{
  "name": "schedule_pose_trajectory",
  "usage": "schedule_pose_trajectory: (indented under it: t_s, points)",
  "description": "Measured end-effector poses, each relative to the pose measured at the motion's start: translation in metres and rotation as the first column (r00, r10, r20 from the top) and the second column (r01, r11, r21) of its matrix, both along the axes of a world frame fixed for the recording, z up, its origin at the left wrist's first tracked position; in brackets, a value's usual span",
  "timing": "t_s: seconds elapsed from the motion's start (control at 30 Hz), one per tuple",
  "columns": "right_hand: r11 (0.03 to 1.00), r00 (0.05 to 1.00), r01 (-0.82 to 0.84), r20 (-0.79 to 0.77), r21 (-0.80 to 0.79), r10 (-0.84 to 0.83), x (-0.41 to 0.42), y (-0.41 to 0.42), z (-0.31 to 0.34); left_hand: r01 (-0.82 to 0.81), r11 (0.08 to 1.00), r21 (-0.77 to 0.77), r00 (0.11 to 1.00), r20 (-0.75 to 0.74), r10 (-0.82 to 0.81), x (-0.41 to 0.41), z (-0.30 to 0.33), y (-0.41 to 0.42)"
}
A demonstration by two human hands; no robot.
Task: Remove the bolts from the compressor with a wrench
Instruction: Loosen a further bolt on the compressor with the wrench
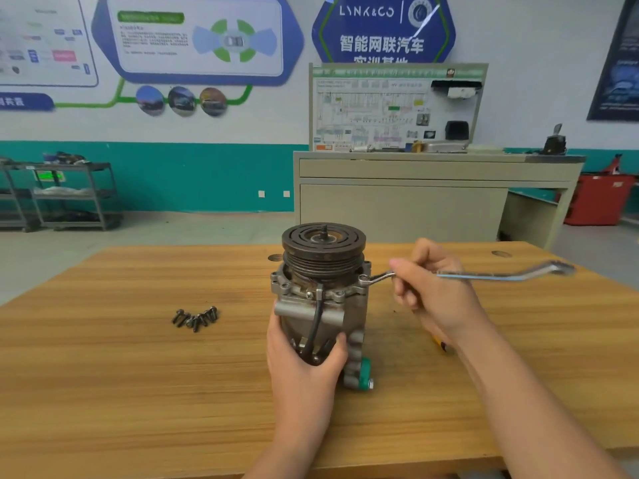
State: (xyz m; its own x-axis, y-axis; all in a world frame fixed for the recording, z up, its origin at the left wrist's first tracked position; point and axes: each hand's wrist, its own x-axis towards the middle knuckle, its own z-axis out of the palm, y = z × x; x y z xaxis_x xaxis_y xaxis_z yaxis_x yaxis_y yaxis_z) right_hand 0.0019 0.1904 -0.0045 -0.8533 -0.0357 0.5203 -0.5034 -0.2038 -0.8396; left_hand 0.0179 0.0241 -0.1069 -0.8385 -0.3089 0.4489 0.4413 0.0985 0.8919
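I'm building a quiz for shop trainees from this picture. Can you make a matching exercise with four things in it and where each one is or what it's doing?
Things:
1. wrench
2. loose bolts
3. left hand
4. pulley

States:
A. lying in a small pile on the table, left of the compressor
B. on top of the compressor
C. gripping the compressor body
D. held by the right hand, ring end on a flange bolt

Pairs: 1-D, 2-A, 3-C, 4-B
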Motion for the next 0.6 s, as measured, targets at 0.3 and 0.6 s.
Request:
schedule_pose_trajectory:
  t_s: [0.3,0.6]
  points:
    - [0.712,0.666,-0.553,0.283,-0.433,0.69,-0.063,0.003,0.008,0.025,0.997,0.07,0.999,0.03,-0.028,-0.004,-0.003,0.0]
    - [0.937,0.955,0.17,0.285,-0.305,-0.08,-0.017,-0.003,0.008,0.024,0.998,0.057,1.0,0.003,-0.024,-0.003,-0.002,0.001]
